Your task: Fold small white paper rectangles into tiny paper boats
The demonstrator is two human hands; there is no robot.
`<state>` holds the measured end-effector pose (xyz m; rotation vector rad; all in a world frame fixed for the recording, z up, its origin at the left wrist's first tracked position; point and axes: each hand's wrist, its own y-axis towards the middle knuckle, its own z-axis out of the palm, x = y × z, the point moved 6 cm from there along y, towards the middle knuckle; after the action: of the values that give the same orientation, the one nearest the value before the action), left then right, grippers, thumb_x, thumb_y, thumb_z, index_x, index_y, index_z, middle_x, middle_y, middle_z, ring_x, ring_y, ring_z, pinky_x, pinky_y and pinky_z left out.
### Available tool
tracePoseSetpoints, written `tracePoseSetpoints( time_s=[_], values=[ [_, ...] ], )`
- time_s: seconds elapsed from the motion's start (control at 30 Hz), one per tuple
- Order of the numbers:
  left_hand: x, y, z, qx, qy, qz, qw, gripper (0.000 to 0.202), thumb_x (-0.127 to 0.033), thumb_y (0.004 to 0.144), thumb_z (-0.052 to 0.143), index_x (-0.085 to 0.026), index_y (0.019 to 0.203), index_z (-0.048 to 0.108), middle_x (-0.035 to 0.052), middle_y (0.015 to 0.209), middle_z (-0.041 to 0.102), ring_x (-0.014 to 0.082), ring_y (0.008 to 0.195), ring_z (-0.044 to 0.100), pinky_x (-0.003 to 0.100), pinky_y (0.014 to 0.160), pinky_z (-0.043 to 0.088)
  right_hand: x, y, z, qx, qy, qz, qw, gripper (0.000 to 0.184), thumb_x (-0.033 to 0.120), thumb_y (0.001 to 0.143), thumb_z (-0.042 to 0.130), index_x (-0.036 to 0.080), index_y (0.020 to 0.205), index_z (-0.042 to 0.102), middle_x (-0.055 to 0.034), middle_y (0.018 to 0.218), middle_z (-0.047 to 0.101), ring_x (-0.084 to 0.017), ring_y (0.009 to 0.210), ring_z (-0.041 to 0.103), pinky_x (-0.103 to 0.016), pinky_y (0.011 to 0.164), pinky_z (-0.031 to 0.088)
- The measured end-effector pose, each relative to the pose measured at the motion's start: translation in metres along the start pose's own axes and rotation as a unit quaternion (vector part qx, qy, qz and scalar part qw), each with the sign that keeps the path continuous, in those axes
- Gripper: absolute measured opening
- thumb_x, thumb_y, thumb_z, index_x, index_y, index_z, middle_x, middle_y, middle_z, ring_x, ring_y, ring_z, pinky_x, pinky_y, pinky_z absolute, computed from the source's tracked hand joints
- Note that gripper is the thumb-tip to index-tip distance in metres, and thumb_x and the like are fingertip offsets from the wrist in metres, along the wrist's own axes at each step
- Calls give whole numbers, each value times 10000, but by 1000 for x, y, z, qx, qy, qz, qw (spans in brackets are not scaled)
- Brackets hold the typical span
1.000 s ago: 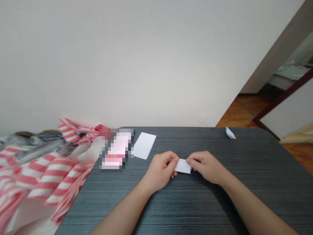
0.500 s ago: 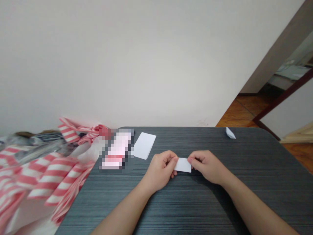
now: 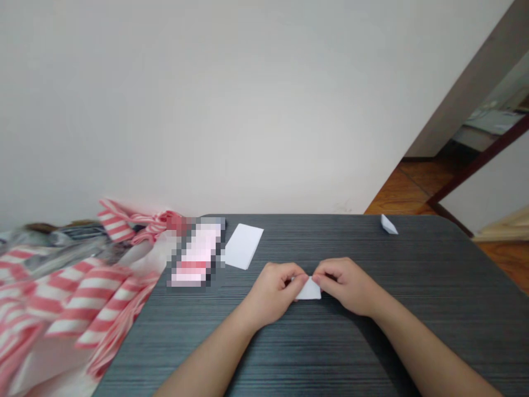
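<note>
Left hand [image 3: 270, 295], right hand [image 3: 346, 285] — paper [image 3: 309, 291] pinched, half hidden.

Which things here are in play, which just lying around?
In play:
- left hand
- right hand
- small folded white paper, pinched between both hands

Lying around:
- white paper rectangle
- folded paper scrap
- pixelated pink-and-white item
- red-and-white striped material
- dark grey table
</note>
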<state>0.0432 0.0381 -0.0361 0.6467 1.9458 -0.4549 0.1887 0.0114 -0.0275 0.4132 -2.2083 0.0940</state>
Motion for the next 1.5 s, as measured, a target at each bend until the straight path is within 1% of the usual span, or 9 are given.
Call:
tracePoseSetpoints(
  time_s=[0.23,0.53,0.67,0.8,0.9,1.03,1.23,1.4,1.5],
  values=[
    [2,-1,-1,-19,-11,-2,1000,305,-325,918,501,-162,702,642,-17,555,584,110,534,518,197,520,357,-2,-1,-2,-30,27,12,999,211,207,911,542,175,746,670,-7,706,666,-146,671,599,-242,652,431],
    [3,-1,0,-14,-25,-20,999,314,-338,917,505,-161,701,648,-21,528,579,110,504,532,198,510,370,-5,-1,-3,-38,18,23,999,193,196,905,543,174,733,629,4,693,624,-141,667,564,-240,640,407],
    [5,0,3,9,-55,-34,998,326,-352,925,488,-161,704,633,-24,521,564,111,486,540,193,491,385,-5,-1,-4,-54,25,22,998,192,199,910,539,173,737,618,3,698,610,-140,668,552,-239,635,403],
    [4,-1,6,33,-50,-27,998,355,-350,935,469,-157,687,636,-12,543,590,110,503,551,188,497,387,-6,-1,-5,-67,34,14,997,192,195,918,526,173,743,600,4,708,598,-141,677,550,-241,643,404],
    [3,-1,6,35,-37,-26,998,379,-334,934,465,-152,643,626,-8,542,594,104,499,544,185,499,388,-7,-1,-3,-61,45,15,997,192,203,926,523,173,753,601,2,718,605,-143,687,558,-242,650,410],
    [3,-1,6,37,-56,-32,997,374,-329,939,451,-145,678,644,-5,542,597,109,494,554,187,497,409,-6,-1,-2,-48,49,9,998,213,211,934,523,174,741,603,0,715,613,-144,687,566,-244,653,412],
    [2,-1,5,41,-58,-24,997,371,-333,944,451,-147,688,646,-6,542,602,108,495,561,185,505,416,-2,-1,-4,-48,43,-13,998,244,181,930,519,174,697,592,3,692,599,-141,670,562,-251,653,408],
    [1,-1,6,54,-48,-13,997,387,-322,952,436,-148,672,639,-6,546,598,105,504,558,181,510,404,-4,0,-3,-52,63,-1,997,162,179,904,557,175,758,628,-1,719,608,-145,680,557,-251,646,411],
    [0,-1,7,61,-19,8,998,399,-304,951,444,-149,620,604,-9,534,587,98,506,543,180,509,376,-1,0,-2,-47,58,-7,997,156,158,887,576,175,742,632,5,703,601,-139,671,548,-244,635,402]
  ],
)
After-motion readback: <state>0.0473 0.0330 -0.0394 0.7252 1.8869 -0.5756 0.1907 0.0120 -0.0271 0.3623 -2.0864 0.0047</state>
